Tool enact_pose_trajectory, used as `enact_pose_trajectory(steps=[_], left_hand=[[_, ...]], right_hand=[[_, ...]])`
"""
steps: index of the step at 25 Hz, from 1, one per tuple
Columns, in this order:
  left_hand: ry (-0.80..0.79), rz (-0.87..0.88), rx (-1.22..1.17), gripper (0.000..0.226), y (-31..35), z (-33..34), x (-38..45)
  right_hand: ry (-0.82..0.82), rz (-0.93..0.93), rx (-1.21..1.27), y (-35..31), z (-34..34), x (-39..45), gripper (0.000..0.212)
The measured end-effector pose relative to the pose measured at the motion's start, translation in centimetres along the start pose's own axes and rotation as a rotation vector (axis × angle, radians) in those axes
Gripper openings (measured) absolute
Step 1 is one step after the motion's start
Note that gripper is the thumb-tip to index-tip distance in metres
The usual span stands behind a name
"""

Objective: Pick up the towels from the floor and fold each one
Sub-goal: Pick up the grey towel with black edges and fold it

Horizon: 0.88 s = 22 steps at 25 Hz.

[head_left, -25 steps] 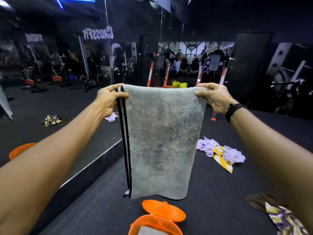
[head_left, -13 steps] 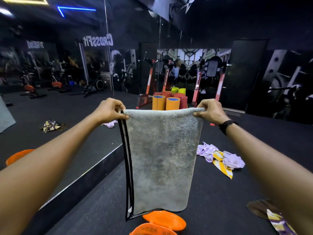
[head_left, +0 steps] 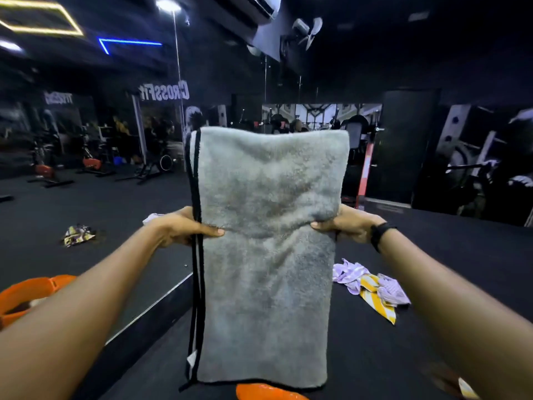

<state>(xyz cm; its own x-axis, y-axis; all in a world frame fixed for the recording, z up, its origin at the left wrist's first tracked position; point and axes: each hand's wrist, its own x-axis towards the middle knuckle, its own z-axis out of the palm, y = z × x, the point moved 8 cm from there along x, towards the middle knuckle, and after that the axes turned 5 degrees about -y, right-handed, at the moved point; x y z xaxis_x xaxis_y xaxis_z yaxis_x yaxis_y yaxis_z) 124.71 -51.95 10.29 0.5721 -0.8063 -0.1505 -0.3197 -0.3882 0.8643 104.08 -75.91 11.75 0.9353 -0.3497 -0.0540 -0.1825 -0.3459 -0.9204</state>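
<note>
Grey towel (head_left: pixel 268 255) held upright mid-air, gripped at its middle
Left hand (head_left: pixel 184 226) and right hand (head_left: pixel 343 226) each pinch a side edge; best to let the top half drop forward evenly, black-trimmed edges aligned, above the floor (head_left: pixel 432 284)
</note>
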Motion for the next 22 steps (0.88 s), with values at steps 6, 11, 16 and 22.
enact_pose_trajectory(steps=[6,11,16,22], left_hand=[[0.099,-0.082,-0.548,0.041,-1.9,-0.3,0.1],[-0.039,0.021,-0.512,0.013,-1.1,1.5,-0.5],[0.004,0.113,-0.470,0.020,-1.8,1.0,-0.3],[0.103,0.085,-0.476,0.063,-3.3,-1.0,-0.5]], right_hand=[[0.083,0.095,0.457,2.1,-0.8,1.6,0.019],[-0.037,0.077,0.515,2.7,1.1,1.8,0.021],[-0.091,0.007,0.275,2.9,0.3,2.3,0.076],[0.023,0.004,0.270,3.9,0.2,2.3,0.026]])
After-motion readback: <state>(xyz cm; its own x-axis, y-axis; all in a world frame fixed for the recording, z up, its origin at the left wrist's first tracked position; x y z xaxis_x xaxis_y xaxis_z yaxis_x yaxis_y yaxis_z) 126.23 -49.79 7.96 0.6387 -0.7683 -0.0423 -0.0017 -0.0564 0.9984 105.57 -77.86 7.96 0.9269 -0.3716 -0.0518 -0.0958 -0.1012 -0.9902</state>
